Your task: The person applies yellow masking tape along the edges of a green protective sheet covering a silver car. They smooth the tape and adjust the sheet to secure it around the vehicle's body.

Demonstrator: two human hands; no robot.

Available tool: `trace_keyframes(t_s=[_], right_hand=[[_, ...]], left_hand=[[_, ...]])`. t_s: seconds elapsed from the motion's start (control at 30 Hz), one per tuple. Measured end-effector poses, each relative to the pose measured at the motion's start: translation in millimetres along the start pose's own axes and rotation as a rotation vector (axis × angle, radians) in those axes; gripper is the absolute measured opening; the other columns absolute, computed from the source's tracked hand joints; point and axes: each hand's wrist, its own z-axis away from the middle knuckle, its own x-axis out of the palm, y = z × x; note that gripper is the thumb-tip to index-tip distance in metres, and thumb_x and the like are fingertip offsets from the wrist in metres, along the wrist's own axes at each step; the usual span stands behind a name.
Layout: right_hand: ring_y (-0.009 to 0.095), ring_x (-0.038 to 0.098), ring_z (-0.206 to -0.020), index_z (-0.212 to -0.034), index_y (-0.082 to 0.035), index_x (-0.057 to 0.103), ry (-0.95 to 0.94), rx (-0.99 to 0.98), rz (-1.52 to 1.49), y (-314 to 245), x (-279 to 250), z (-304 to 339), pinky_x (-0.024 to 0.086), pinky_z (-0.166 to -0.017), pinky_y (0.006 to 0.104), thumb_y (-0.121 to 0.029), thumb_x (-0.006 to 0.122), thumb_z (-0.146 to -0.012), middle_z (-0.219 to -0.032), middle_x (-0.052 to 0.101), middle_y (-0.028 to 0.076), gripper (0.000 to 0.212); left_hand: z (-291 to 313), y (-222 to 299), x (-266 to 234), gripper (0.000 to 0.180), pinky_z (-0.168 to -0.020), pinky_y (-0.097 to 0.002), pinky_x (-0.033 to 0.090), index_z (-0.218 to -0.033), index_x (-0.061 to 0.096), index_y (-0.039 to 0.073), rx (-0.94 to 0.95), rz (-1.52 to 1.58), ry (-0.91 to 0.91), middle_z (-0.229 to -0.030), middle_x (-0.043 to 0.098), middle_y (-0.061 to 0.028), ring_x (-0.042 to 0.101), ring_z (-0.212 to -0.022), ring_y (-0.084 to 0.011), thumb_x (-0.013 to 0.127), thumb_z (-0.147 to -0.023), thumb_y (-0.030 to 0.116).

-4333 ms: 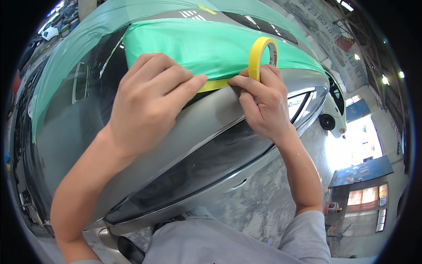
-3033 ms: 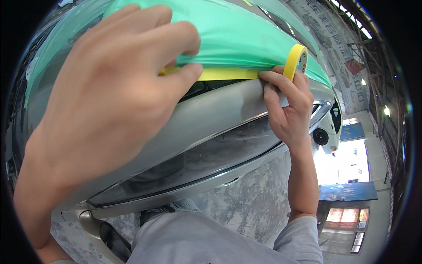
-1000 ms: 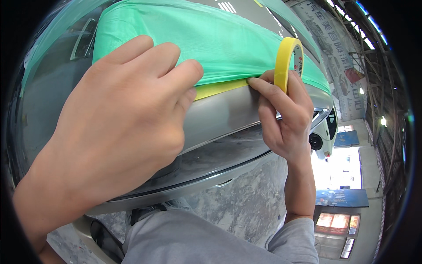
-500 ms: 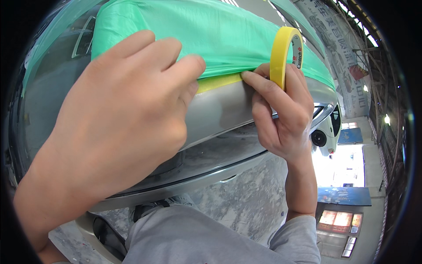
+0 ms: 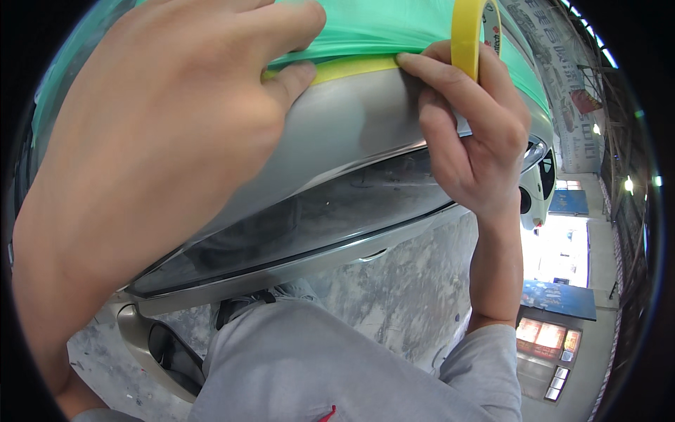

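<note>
A strip of yellow masking tape point(image 5: 355, 67) runs along the edge of green plastic film point(image 5: 383, 24) on a silver car body panel point(image 5: 344, 116). My left hand point(image 5: 162, 133) is large in front at the left, its fingers bent at the film and its thumb at the tape strip. Those fingers seem closed on the film's edge, though the hand hides part of the grip. My right hand point(image 5: 481, 133) holds a roll of yellow masking tape point(image 5: 464, 42) upright, and its index fingertip touches the strip's right end.
Dark car glass point(image 5: 302, 207) with a metal trim lies below the panel. A side mirror point(image 5: 133, 334) is at the lower left, above the stained grey floor point(image 5: 415, 260). Another, white car point(image 5: 538, 204) stands at the right, and a blue board point(image 5: 559, 299) is by the wall.
The car, film and tape sit higher in the picture now. My left thumb has come down to the tape strip. My right hand keeps the roll and its fingertip stays on the strip.
</note>
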Motion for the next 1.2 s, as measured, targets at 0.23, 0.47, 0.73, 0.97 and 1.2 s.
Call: trace_keyframes(t_s=[0.23, 0.47, 0.73, 0.97, 1.2], right_hand=[[0.026, 0.071, -0.094, -0.118, 0.002, 0.083, 0.012, -0.041, -0.008, -8.4, 6.7, -2.0, 0.057, -0.082, 0.0357, 0.007, 0.066, -0.088, -0.109, 0.073, 0.014, 0.035], [0.037, 0.066, -0.097, -0.117, -0.002, 0.081, 0.154, -0.248, 0.081, -25.6, 57.5, -20.2, 0.052, -0.088, 0.0469, 0.000, 0.071, -0.078, -0.106, 0.070, 0.015, 0.040], [0.037, 0.064, -0.098, -0.107, -0.002, 0.078, 0.096, -0.090, 0.031, -49.7, 53.8, -18.8, 0.049, -0.090, 0.0494, -0.004, 0.071, -0.085, -0.101, 0.065, 0.016, 0.023], [0.040, 0.065, -0.099, -0.110, 0.000, 0.079, 0.158, -0.034, 0.070, -67.1, 56.7, -18.9, 0.050, -0.092, 0.0511, -0.003, 0.069, -0.091, -0.103, 0.065, 0.019, 0.022], [0.039, 0.065, -0.096, -0.106, 0.000, 0.082, 0.181, 0.071, 0.151, -76.2, 63.4, -8.4, 0.050, -0.090, 0.0510, -0.006, 0.069, -0.092, -0.097, 0.066, 0.020, 0.020]], left_hand=[[1.8, 0.8, 2.1, 0.031, -0.091, -0.0423, 0.058, -0.116, 0.083, 0.001, 0.005, 0.013, -0.007, -0.123, 0.071, -0.0091, 0.068, -0.101, -0.0278, 0.075, -0.086, 0.003], [24.6, -0.9, 8.4, 0.031, -0.097, -0.0438, 0.059, -0.118, 0.082, 0.003, -0.009, 0.047, -0.006, -0.125, 0.073, -0.0099, 0.070, -0.105, -0.0288, 0.074, -0.088, 0.003], [29.1, -9.2, 46.3, 0.031, -0.104, -0.0483, 0.060, -0.121, 0.086, 0.003, -0.273, 0.160, 0.678, -0.122, 0.082, -0.0243, 0.077, -0.118, -0.0394, 0.074, -0.095, 0.013], [94.8, -25.8, 45.0, 0.039, -0.115, -0.0478, 0.058, -0.131, 0.078, 0.008, -0.109, -0.142, 0.425, -0.134, 0.075, -0.0124, 0.073, -0.124, -0.0307, 0.072, -0.093, 0.004], [173.9, -30.2, 17.1, 0.045, -0.116, -0.0478, 0.059, -0.138, 0.075, 0.013, -0.027, -0.094, 0.272, -0.139, 0.075, -0.0091, 0.072, -0.128, -0.0314, 0.070, -0.093, 0.004]])
